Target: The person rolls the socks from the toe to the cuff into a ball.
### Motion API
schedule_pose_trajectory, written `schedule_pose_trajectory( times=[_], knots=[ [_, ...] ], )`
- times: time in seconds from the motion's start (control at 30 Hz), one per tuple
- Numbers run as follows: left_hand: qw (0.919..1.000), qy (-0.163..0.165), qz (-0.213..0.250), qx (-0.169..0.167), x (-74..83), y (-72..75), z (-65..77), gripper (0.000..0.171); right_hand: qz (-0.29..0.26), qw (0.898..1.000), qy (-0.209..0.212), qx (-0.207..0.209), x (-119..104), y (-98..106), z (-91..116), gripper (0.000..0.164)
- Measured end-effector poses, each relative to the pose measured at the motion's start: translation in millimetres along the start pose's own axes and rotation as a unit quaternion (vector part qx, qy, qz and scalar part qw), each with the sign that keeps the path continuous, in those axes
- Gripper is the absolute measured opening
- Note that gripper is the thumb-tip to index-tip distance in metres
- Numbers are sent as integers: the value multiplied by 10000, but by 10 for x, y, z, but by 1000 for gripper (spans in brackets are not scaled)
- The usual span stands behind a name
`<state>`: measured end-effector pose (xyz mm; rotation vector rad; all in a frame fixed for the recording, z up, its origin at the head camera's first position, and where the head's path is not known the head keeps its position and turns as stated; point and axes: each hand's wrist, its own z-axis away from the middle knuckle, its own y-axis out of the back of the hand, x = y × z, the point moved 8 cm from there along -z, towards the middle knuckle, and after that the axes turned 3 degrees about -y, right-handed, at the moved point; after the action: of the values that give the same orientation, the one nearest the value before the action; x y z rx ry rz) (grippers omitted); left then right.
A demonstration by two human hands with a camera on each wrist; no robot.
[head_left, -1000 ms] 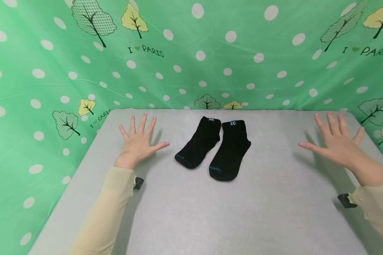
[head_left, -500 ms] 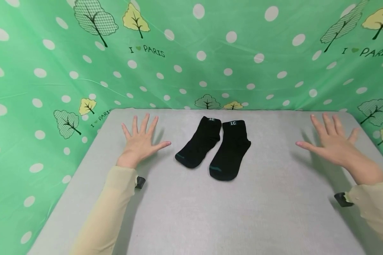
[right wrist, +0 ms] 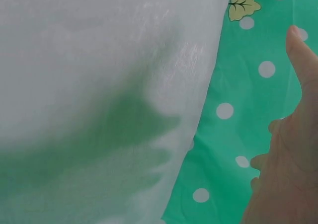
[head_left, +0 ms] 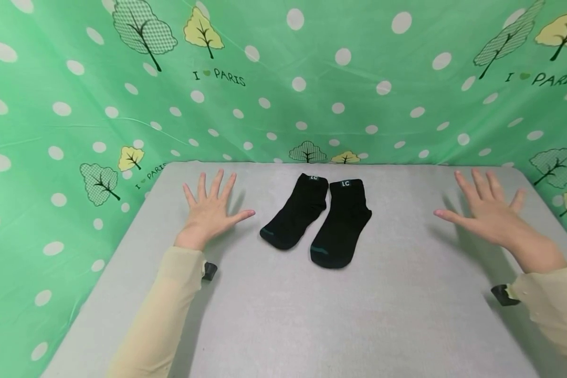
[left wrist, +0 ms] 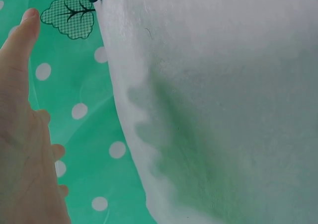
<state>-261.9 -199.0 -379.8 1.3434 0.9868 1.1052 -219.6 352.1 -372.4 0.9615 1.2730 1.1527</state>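
Observation:
Two black ankle socks lie flat side by side on the grey table, cuffs toward the back, each with a small pale "LC" mark on the cuff and a teal line at the toe. The left sock slants; the right sock sits slightly nearer. My left hand hovers left of the socks with fingers spread, touching neither. Farther off on the other side, my right hand is held up with its fingers spread too, apart from the socks. Both wrist views show a bare palm with nothing in it.
The pale grey table ends at a green polka-dot curtain printed with trees, which hangs behind it and along its sides. A small black device sits at the left cuff, and another black device at the right.
Both hands have drifted slightly inward, the right hand leftward more than the left hand rightward. The socks stay where they were.

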Motion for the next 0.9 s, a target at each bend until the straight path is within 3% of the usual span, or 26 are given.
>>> schedule_pose_trajectory(
  times=[0.9],
  knots=[
    [9995,-246,83,204,198,26,-34,106,-55,9999,140,-44,-172,-46,-68,100]
  ],
)
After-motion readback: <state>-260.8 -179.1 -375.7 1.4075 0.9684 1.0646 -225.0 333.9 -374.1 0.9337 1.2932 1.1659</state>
